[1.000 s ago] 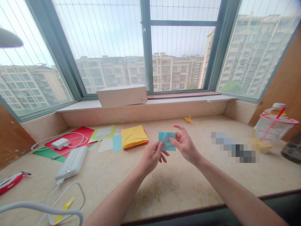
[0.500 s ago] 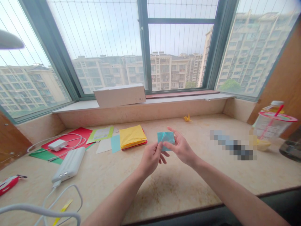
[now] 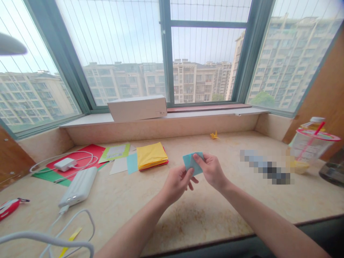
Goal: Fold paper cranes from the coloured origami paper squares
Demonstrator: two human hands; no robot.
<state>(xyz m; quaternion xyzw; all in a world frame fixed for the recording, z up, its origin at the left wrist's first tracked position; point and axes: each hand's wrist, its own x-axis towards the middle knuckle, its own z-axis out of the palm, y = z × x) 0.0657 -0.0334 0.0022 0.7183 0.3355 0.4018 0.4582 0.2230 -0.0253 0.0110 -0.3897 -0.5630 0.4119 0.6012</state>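
Nearest, at the bottom left, a white cable (image 3: pixel 80 222) looped over the pale stone counter (image 3: pixel 188 222), with a thin yellow strip (image 3: pixel 69 239) lying by it; just beyond, a white power bank (image 3: pixel 78 186) plugged into that cable; at the far left edge, a red pouch (image 3: pixel 10 208).

In the middle, raised off the counter, a blue paper (image 3: pixel 190 163): small, teal, folded to a rough square, tilted a little, with a faint crease across the face and its lower right part hidden by fingers; cannot tell how many layers. Left hand (image 3: pixel 176 184) curled below it, thumb and fingertips closed on the lower left corner; right hand (image 3: pixel 212 170) closed over the right edge, thumb pressed on the front, remaining fingers tucked behind.

Further back on the left, a stack of paper (image 3: pixel 151 156), yellow on top and red beneath, with a light blue sheet (image 3: pixel 132 163) just beside it; a white charger (image 3: pixel 64 164) resting on a red sheet (image 3: pixel 92 150), laid over a green sheet (image 3: pixel 51 176). To the right, a clear cup (image 3: pixel 309 148) with a pink lid and straw. Near the back wall, a tiny yellow paper crane (image 3: pixel 214 135); on the sill, a long white box (image 3: pixel 137 108); behind it, the green window frame (image 3: pixel 166 53).
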